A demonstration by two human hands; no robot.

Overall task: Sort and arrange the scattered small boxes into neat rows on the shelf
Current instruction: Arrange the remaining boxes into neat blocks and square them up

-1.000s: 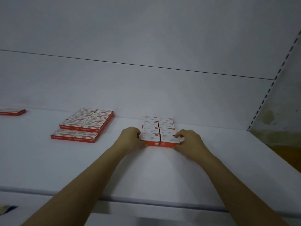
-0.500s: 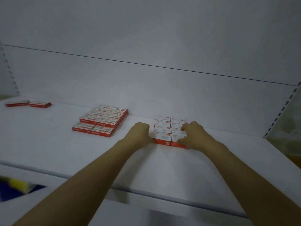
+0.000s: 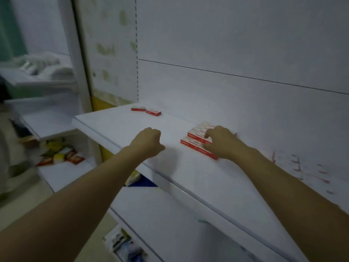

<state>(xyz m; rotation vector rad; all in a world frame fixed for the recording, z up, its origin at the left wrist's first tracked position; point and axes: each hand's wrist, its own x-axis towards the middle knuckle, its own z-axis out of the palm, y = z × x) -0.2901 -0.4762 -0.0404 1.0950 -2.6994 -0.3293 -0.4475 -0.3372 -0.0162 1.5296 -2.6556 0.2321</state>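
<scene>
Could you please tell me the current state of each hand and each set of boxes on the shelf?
left hand: fingers curled, holding nothing, above the shelf.
right hand: resting on the grouped red boxes, grip unclear.
grouped red boxes: flat, in rows, partly under the right hand.
two loose boxes: flat, side by side at the far left, untouched.

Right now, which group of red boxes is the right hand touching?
The larger block, under the right hand; the two-box pair farther left lies untouched.

Dim, bluish, even light; soft shadows under the arms on the shelf [image 3: 120,127]; motion blur smears the left edge and far right
</scene>
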